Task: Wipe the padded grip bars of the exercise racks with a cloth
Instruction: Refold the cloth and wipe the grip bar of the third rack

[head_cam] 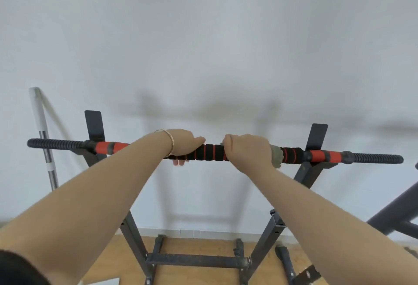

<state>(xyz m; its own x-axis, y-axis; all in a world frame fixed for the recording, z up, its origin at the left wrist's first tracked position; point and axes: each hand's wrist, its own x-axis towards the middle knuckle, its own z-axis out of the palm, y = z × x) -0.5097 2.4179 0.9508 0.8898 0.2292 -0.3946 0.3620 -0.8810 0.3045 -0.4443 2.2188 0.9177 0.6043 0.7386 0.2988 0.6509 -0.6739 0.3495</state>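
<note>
Black-and-red padded bar [211, 152] gripped by left hand [184, 143], right hand [248, 149] wrapping cloth [276, 155] round it

Item one, as I log it: padded grip bar [210, 152], black foam with red bands, lying level across the exercise rack [268, 237]. Its ribbed black ends jut past both brackets.
Item two: left hand [184, 143], bangle [170, 143] at the wrist, fingers curled over the bar, tips showing beneath.
Item three: right hand [247, 149], just beside the left, gripping a grey-green cloth [277, 157], wrapped round the bar, I think. Its edge pokes out rightward.
Item four: white-and-chrome pole [43, 133], leaning on the wall [203, 35] at left.
Item five: wooden floor [196, 246] below.
</note>
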